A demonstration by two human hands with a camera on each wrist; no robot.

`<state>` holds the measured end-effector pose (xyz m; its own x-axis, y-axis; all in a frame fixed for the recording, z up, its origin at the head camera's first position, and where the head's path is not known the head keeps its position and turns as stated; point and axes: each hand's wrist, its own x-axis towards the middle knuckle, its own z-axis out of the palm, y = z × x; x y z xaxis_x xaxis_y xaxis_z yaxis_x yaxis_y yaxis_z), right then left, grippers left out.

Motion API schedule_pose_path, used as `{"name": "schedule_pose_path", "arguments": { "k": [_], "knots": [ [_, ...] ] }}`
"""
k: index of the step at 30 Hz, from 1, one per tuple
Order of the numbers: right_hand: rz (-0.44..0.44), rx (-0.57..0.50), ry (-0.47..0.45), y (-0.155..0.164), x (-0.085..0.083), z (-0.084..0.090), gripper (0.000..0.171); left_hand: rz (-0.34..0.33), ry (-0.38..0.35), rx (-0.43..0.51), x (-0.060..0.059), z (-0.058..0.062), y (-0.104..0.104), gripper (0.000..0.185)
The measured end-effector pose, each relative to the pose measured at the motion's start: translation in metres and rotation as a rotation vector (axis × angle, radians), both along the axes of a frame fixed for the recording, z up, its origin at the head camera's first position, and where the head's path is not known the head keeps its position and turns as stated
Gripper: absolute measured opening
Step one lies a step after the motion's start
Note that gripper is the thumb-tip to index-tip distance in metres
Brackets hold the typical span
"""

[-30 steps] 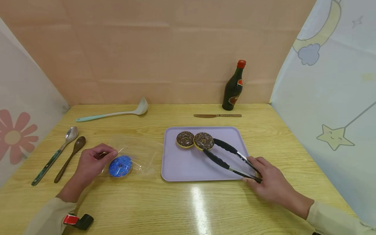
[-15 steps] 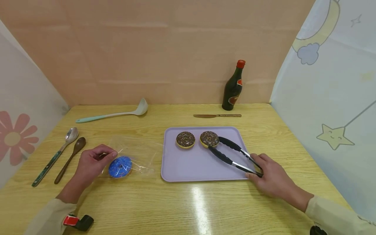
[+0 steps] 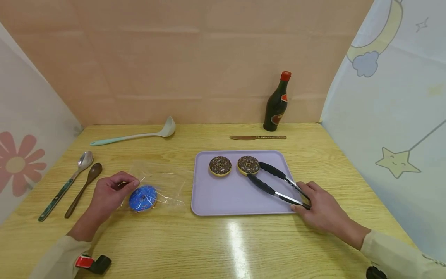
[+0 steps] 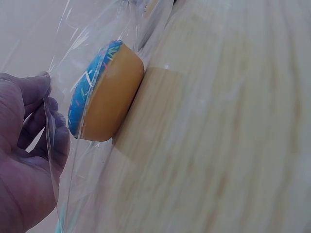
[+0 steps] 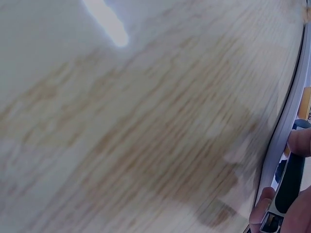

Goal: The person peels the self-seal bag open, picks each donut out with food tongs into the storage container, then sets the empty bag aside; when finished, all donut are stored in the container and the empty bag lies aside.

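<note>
My left hand point(image 3: 110, 193) pinches the edge of a clear plastic bag point(image 3: 170, 180) between thumb and fingers. Inside the bag lies a blue-iced donut point(image 3: 143, 198) with sprinkles; the left wrist view shows its tan side through the film of the bag point(image 4: 60, 194). With my right hand point(image 3: 322, 209) I grip black-and-steel tongs point(image 3: 263, 185) by the hinge end. Their tips stand at the right side of a chocolate donut point(image 3: 248, 165) on the lilac tray point(image 3: 223, 201). Left of it on the tray sits a second chocolate donut point(image 3: 220, 166).
At the back stand a dark bottle point(image 3: 276, 102) with a red cap and, in front of it, a knife point(image 3: 258, 137). A ladle point(image 3: 139, 133) lies at the back left. Two spoons lie at left: a metal spoon point(image 3: 66, 186) and a wooden spoon point(image 3: 83, 190).
The right-hand chocolate donut has shifted right, apart from the other one, and the tongs moved right with it. Over the last half second little differs. My left hand has stayed put.
</note>
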<state>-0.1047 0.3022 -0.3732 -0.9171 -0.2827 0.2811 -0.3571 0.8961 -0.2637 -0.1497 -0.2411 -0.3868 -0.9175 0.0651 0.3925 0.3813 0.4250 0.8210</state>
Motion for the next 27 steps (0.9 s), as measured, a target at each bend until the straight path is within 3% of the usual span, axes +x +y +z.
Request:
{"name": "schedule_pose_path", "arguments": {
  "k": [18,27],
  "knots": [
    [-0.026,-0.026,-0.015,0.000,0.000,-0.001,0.067,-0.014,0.007,0.013,0.000,0.000,0.000,0.005],
    [0.038,-0.078,0.038,-0.014,-0.002,0.003,0.068,-0.019,0.010,0.012,0.000,0.000,0.000,0.008]
  ]
}}
